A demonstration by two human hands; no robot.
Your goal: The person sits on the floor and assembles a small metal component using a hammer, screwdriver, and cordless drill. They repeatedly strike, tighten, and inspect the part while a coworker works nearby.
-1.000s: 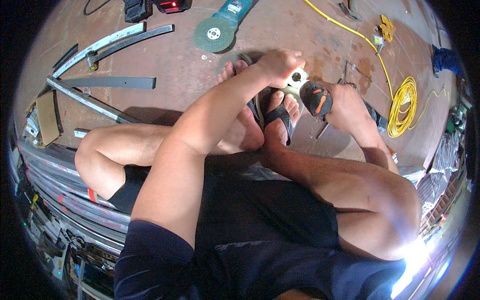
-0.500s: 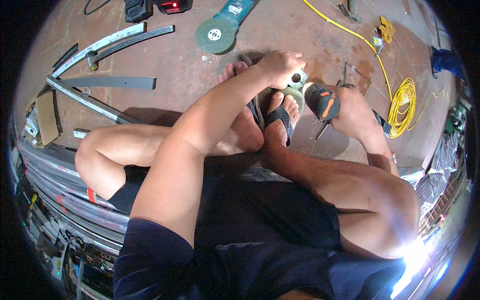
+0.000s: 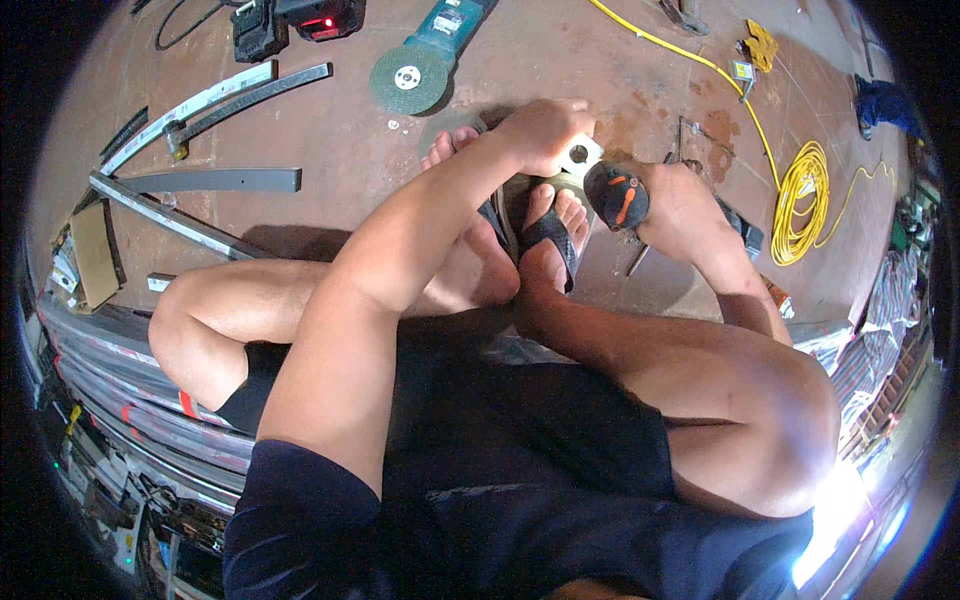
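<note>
My left hand point(image 3: 550, 135) is closed on a small pale metal piece point(image 3: 580, 155) with a round hole, held above my sandalled foot point(image 3: 557, 225). My right hand point(image 3: 685, 208) grips a black and orange cordless drill point(image 3: 617, 196), its rounded rear end facing up toward me. The drill's front end is hidden beneath its body, so I cannot tell whether it touches the metal piece. Bright light falls on the piece. A thin rod point(image 3: 637, 258) lies on the floor beside the drill.
A teal angle grinder point(image 3: 410, 80) lies ahead, with black battery units point(image 3: 320, 18) to its left. Metal bars point(image 3: 215, 180) are spread on the left floor. A coiled yellow cable point(image 3: 800, 205) lies at right. Another person's dark trouser leg point(image 3: 888, 107) shows at far right.
The drill in my right hand has come left, closer to the metal piece. That piece has tilted slightly and is now brightly lit. The whole view has shifted a little.
</note>
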